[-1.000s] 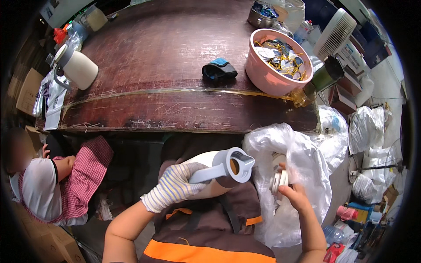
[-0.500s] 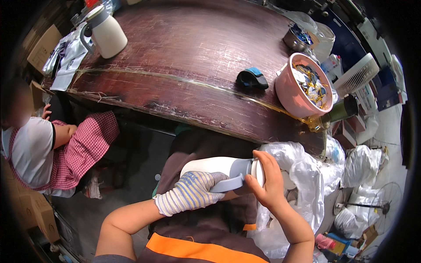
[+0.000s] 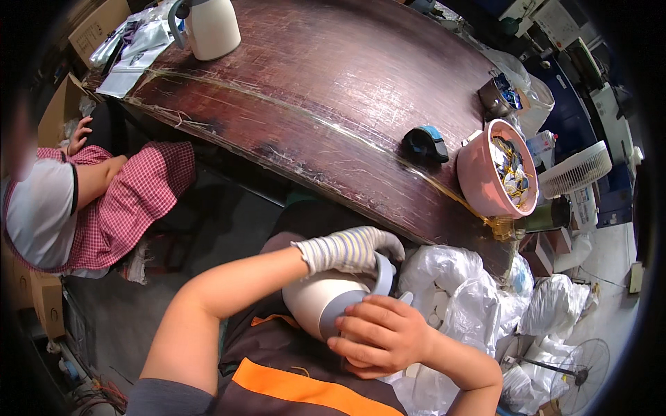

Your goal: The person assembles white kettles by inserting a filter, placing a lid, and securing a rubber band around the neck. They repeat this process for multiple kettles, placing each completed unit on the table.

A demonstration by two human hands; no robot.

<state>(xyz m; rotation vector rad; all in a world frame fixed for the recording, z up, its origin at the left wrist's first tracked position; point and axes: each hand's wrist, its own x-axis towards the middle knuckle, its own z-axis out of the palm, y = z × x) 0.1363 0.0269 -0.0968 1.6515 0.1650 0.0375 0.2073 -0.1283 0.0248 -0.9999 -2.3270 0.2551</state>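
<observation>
A white vacuum jug [image 3: 313, 304] with a grey collar and grey handle lies tilted across my lap, its top pointing toward the lower right. My left hand [image 3: 347, 251], in a striped knit glove with grey fingertips, is closed at the jug's handle [image 3: 383, 276]. My bare right hand [image 3: 383, 334] wraps over the jug's top end, so the lid is mostly hidden under its fingers. Right of the jug, an open clear plastic bag [image 3: 468, 295] holds round white pieces.
Ahead is a worn dark-red table [image 3: 312, 76]. On it are another white jug [image 3: 214, 31], a black-and-blue object [image 3: 425, 144], a pink bucket [image 3: 479, 177] of small parts and a metal bowl [image 3: 496, 97]. A person in a checked apron [image 3: 149, 187] sits at left.
The jug has turned so its top points down toward me. My left hand has moved up over the handle; my right hand has lowered and closed over the top. The view has shifted.
</observation>
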